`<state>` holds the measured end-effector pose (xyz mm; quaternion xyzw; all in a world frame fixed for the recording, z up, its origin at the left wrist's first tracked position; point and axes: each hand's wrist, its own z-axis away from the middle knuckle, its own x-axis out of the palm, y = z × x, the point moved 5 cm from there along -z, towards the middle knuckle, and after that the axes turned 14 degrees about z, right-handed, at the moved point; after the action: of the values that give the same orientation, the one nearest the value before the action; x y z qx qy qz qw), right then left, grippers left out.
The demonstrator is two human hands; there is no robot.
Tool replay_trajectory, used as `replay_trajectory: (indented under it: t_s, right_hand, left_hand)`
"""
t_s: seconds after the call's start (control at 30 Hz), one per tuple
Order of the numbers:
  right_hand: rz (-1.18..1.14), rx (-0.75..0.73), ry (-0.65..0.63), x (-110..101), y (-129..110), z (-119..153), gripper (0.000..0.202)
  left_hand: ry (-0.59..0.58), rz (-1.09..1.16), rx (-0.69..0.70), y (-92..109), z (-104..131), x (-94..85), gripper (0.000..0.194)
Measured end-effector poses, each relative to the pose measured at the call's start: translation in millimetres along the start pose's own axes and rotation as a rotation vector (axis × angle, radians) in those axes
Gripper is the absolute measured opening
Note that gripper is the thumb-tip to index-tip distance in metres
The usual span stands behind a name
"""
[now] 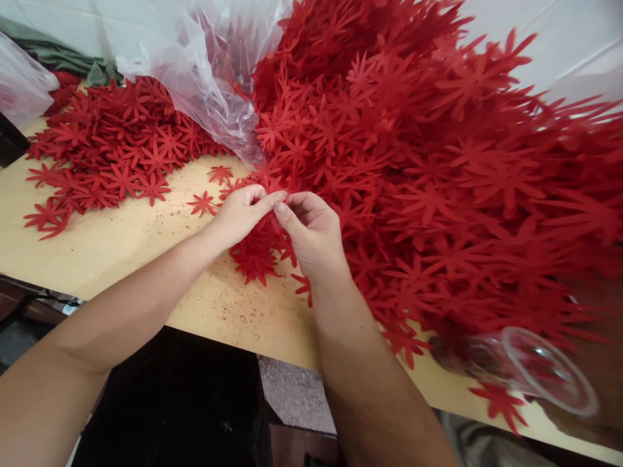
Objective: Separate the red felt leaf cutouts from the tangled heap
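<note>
Left hand point(243, 214): fingers drawn in to a pinch, close by those of the right; whether they grip anything is not discernible.

Flowers point(256, 259): red, star-shaped, lying just below the fingers. Judged light, thin and soft; petals likely to bend, tear or catch on neighbours. Best taken at the middle.

Right hand point(316, 237): fingers likewise pinched; any content hidden.

Surroundings:
- Far bag point(22, 84): translucent, far left of the fingers.
- Cloth point(63, 55): green, far left and behind.
- Pile point(141, 143): red flowers, left of the fingers, on the bench point(97, 253).
- Clear bag point(214, 97): crumpled, behind and left, between pile and heap; an obstruction there.
- Crumbs point(238, 318): red, on the near side of the fingers.
- Heap point(438, 149): red flowers, behind and right of the fingers, crowding the right hand; chief obstruction.
- Tub point(588, 403): clear, tilted, well right of the fingers.
</note>
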<state>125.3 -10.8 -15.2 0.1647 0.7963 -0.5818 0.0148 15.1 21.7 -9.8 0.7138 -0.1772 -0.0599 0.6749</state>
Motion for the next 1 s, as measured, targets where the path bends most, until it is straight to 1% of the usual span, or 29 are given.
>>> replay_trajectory:
  t_s: [0.1,0.2,0.3,0.37,0.43,0.47,0.5,0.53,0.6,0.63,0.67,0.73,0.8,0.83,0.93,1.0]
  right_hand:
    - [0.041,-0.033,0.057,-4,0,-1,0.028]
    - [0.073,-0.059,0.177,-8,-1,-1,0.023]
    - [0.119,-0.050,0.343,-21,0,-1,0.018]
    - [0.126,0.010,0.493,-36,5,-1,0.015]
    - [0.094,0.103,0.632,-52,13,-2,0.011]
    - [0.092,0.123,0.680,-58,17,-2,0.009]
    - [0.099,0.116,0.654,-59,19,-5,0.006]
    - [0.116,0.096,0.632,-59,20,-7,0.008]
    - [0.205,0.034,0.539,-53,19,-9,0.025]
    - [0.286,-0.006,0.501,-48,17,-9,0.032]
    - [0.388,-0.055,0.473,-44,13,-8,0.036]
    - [0.599,-0.173,0.450,-37,4,-4,0.036]
    - [0.731,-0.251,0.476,-34,-5,0,0.031]
    - [0.751,-0.254,0.491,-35,-8,1,0.030]
    - [0.724,-0.210,0.470,-35,-11,2,0.027]
    - [0.701,-0.219,0.438,-32,-13,2,0.024]
  left_hand:
    - [-0.050,0.055,-0.006,-1,0,3.7,0.033]
    - [-0.062,0.043,0.033,1,0,7.2,0.025]
    - [-0.069,0.028,0.072,2,2,9.8,0.022]
    - [-0.073,0.024,0.082,1,2,9.5,0.022]
    - [-0.062,0.015,0.082,-1,1,6.6,0.021]
    - [-0.048,0.004,0.077,-3,0,4.4,0.018]
    - [-0.032,-0.019,0.070,-5,-1,2.1,0.014]
    - [-0.014,-0.057,0.065,-7,-1,-0.2,0.012]
    - [0.018,-0.182,0.076,-8,-2,-4.0,0.025]
    - [0.027,-0.267,0.099,-7,-2,-5.5,0.032]
    - [0.033,-0.357,0.134,-3,-1,-7.1,0.035]
    - [0.019,-0.537,0.218,10,1,-11.7,0.031]
    - [0.002,-0.709,0.275,26,4,-23.0,0.027]
    - [0.004,-0.795,0.289,33,6,-32.5,0.026]
    - [0.058,-1.081,0.272,49,9,-74.1,0.027]
    - [0.122,-1.279,0.181,48,13,-107.1,0.036]
